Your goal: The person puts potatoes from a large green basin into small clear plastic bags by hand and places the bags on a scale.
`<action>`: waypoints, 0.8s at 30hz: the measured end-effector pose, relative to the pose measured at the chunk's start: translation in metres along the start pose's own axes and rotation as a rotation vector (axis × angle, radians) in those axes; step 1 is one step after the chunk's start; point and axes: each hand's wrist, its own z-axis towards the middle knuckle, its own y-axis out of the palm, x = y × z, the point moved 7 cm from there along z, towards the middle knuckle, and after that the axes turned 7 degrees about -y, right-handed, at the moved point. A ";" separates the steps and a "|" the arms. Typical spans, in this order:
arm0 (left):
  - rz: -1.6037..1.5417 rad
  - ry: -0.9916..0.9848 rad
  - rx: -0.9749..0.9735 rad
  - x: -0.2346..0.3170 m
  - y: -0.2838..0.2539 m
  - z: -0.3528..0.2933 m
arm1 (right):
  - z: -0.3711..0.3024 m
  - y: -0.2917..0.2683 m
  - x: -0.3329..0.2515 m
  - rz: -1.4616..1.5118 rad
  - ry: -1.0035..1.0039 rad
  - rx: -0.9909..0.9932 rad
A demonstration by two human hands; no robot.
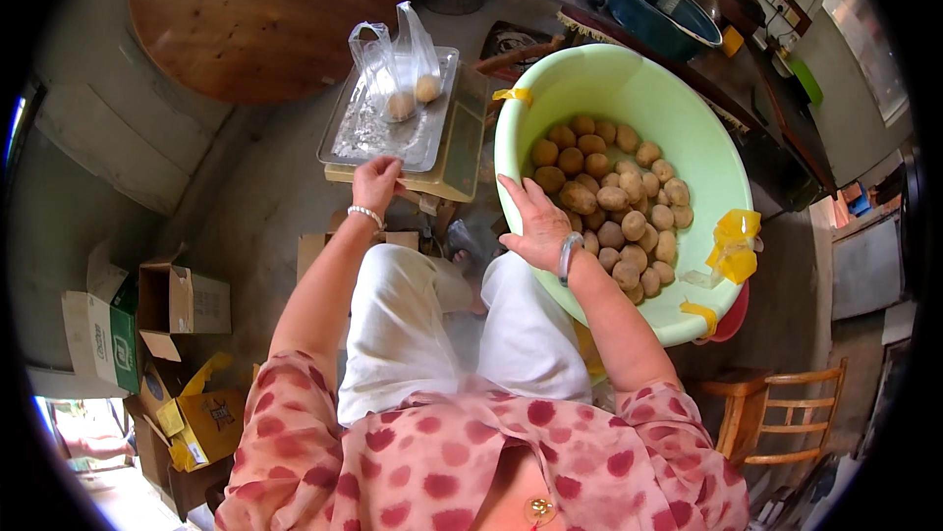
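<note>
My left hand [377,180] is closed, its curled fingers at the near edge of a shallow metal tray [339,143]. The tray lies on a beige weighing scale [462,143]. On the tray stands a clear plastic bag [371,55] with its handles up and a few potatoes [401,106] in it. My right hand [540,224] rests on the left rim of a large pale green basin [702,118], fingers stretched out and spread. Many loose brown potatoes [611,198] are heaped in this basin, which is tilted toward me.
A round wooden tabletop [265,10] is at the far left. Cardboard boxes [196,423] stand at the lower left. A dark teal basin [658,10] sits on a table at the back right. Yellow tape [735,244] sticks to the green basin's rim. A wooden chair [796,418] is at the right.
</note>
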 end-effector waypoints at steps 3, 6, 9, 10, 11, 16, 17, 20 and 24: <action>0.153 0.102 0.094 0.038 -0.002 0.015 | -0.001 0.000 0.001 0.002 0.000 0.001; 0.369 0.258 0.299 0.072 -0.010 0.039 | -0.001 0.000 0.000 -0.007 -0.008 0.013; 0.501 0.333 0.445 0.113 -0.011 0.059 | 0.000 0.000 0.001 -0.006 -0.010 0.015; 0.508 0.369 0.476 0.124 -0.011 0.067 | 0.000 -0.001 0.000 -0.007 -0.010 0.013; 0.515 0.403 0.505 0.133 -0.011 0.075 | 0.001 0.000 0.000 -0.007 -0.009 0.010; 0.540 0.324 0.520 0.159 0.001 0.108 | 0.000 0.002 0.003 -0.088 -0.062 0.106; 0.534 0.322 0.526 0.163 0.003 0.114 | 0.001 0.002 0.003 -0.096 -0.067 0.111; 0.263 0.201 0.424 0.157 0.011 0.132 | 0.001 -0.001 -0.001 -0.018 -0.021 0.029; -0.002 0.076 0.272 0.154 0.023 0.157 | 0.001 0.000 0.000 -0.016 -0.034 0.052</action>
